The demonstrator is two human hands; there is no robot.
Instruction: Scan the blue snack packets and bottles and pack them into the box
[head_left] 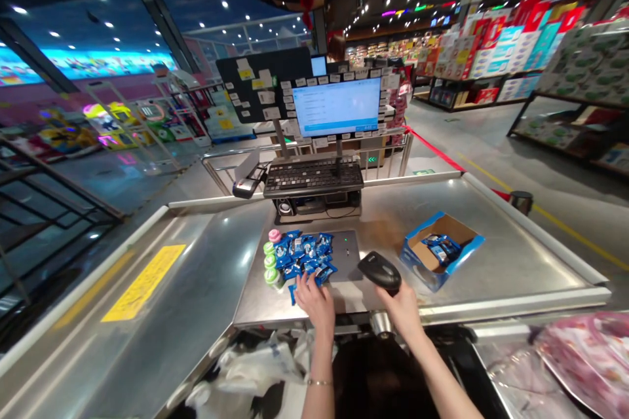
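Observation:
My right hand (pixel 403 311) grips a black handheld barcode scanner (pixel 381 271), its head angled to the left over the steel counter. Several small blue snack packets (pixel 303 250) lie in a loose pile at the middle of the counter. At the near edge of this pile is my left hand (pixel 316 301), fingers spread and touching the packets; whether one is under the fingertips is hidden. Several small round containers with green lids (pixel 270 262) and one with a pink lid (pixel 274 236) stand in a line along the pile's left side.
On the right stands an open blue cardboard box (pixel 426 268) with more blue packets inside. Behind the pile are a keyboard (pixel 314 175) on a stand and a lit monitor (pixel 338 108). Plastic bags (pixel 260 366) hang below the counter's front edge. A yellow label (pixel 144 283) marks the left surface.

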